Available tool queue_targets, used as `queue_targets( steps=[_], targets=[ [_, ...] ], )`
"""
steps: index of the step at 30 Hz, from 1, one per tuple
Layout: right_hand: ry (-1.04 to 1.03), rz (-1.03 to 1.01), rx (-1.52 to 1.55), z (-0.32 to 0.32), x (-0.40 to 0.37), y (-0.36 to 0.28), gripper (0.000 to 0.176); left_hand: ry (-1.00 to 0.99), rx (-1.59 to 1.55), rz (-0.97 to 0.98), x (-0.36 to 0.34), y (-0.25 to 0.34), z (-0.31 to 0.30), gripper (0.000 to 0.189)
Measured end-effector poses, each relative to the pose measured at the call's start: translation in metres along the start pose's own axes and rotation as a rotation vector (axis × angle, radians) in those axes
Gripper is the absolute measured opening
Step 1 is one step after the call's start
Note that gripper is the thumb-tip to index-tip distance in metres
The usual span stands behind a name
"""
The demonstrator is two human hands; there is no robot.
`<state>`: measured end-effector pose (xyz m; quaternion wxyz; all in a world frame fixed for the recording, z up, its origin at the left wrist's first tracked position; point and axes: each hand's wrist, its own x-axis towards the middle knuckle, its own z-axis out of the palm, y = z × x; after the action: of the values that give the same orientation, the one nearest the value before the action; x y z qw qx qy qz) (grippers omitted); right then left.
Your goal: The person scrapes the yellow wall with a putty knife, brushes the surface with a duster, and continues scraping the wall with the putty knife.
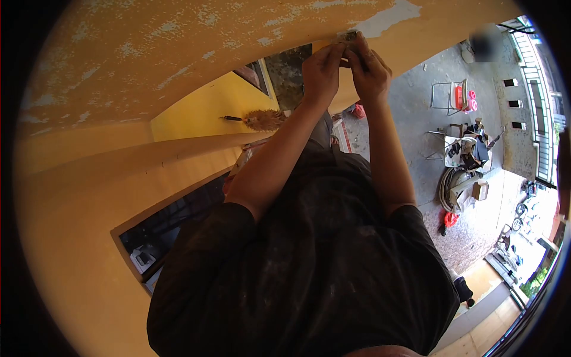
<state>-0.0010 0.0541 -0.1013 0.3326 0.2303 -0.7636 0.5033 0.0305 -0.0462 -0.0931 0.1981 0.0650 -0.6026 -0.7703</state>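
Note:
Both my hands are raised together against an orange-painted surface with flaking, patchy paint. Between their fingertips is a small, flat, dark grey scraper blade, its edge touching the paint. My left hand is closed, thumb and fingers pinched at the blade's lower left side. My right hand is closed round the right side, one finger stretched up along it. Most of the blade and any handle are hidden by the fingers. Just above, a bare white patch shows where paint is gone.
A feather duster hangs on the yellow wall at left, above a dark window. Far below on the grey floor stand a folding chair, a second chair loaded with tools, a coiled hose and a cardboard box.

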Motion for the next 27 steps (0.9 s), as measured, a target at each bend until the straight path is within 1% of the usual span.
queue_targets(
  steps=[2, 6, 8, 9, 11, 12, 14, 17, 18, 19, 21, 22, 23, 25, 26, 27],
  targets=[
    [-0.051, -0.038, 0.011, -0.002, 0.002, 0.006, 0.043, -0.008, -0.025, 0.0, 0.001, -0.003, 0.0, 0.021],
    [-0.055, -0.041, 0.067, 0.001, 0.002, 0.009, 0.044, 0.015, 0.05, 0.032, 0.0, -0.003, 0.0, 0.022],
    [-0.008, -0.007, 0.118, 0.007, -0.004, 0.013, 0.043, 0.041, 0.07, 0.054, 0.0, -0.002, 0.0, 0.022],
    [-0.023, -0.016, 0.118, 0.008, -0.007, 0.013, 0.043, 0.049, 0.109, 0.049, -0.002, 0.0, 0.0, 0.022],
    [0.008, 0.092, 0.129, 0.015, -0.011, 0.013, 0.043, 0.068, 0.149, 0.054, -0.001, 0.006, -0.003, 0.022],
    [0.001, 0.087, 0.136, 0.017, -0.006, 0.008, 0.043, 0.069, 0.139, 0.078, 0.0, 0.009, -0.005, 0.022],
    [0.042, -0.005, 0.115, 0.02, 0.002, 0.0, 0.043, 0.071, 0.136, 0.106, 0.002, 0.015, -0.008, 0.022],
    [0.019, 0.033, 0.106, 0.016, 0.002, -0.008, 0.043, 0.065, 0.174, 0.182, 0.001, 0.025, -0.012, 0.023],
    [0.029, -0.035, 0.079, 0.014, 0.005, -0.013, 0.043, 0.041, 0.171, 0.155, 0.001, 0.022, -0.013, 0.024],
    [0.042, -0.044, 0.081, 0.012, 0.003, -0.017, 0.043, 0.011, 0.167, 0.13, 0.002, 0.02, -0.012, 0.024],
    [0.016, 0.243, 0.145, 0.004, -0.008, -0.018, 0.043, -0.004, 0.211, 0.163, -0.001, 0.019, -0.008, 0.026],
    [-0.013, 0.32, 0.126, 0.0, -0.009, -0.019, 0.047, -0.041, 0.213, 0.101, -0.003, 0.019, -0.005, 0.025],
    [0.003, 0.305, 0.116, -0.003, -0.008, -0.019, 0.047, -0.077, 0.215, 0.035, -0.003, 0.018, -0.001, 0.024],
    [0.065, 0.455, 0.369, -0.006, -0.003, -0.032, 0.052, -0.085, 0.217, 0.013, -0.001, 0.016, 0.003, 0.025],
    [0.036, 0.426, 0.294, -0.01, -0.003, -0.027, 0.06, -0.073, 0.203, 0.0, 0.001, 0.014, 0.006, 0.025],
    [0.048, 0.421, 0.284, -0.014, 0.0, -0.023, 0.06, -0.06, 0.19, -0.014, 0.002, 0.016, 0.008, 0.025]
  ],
)
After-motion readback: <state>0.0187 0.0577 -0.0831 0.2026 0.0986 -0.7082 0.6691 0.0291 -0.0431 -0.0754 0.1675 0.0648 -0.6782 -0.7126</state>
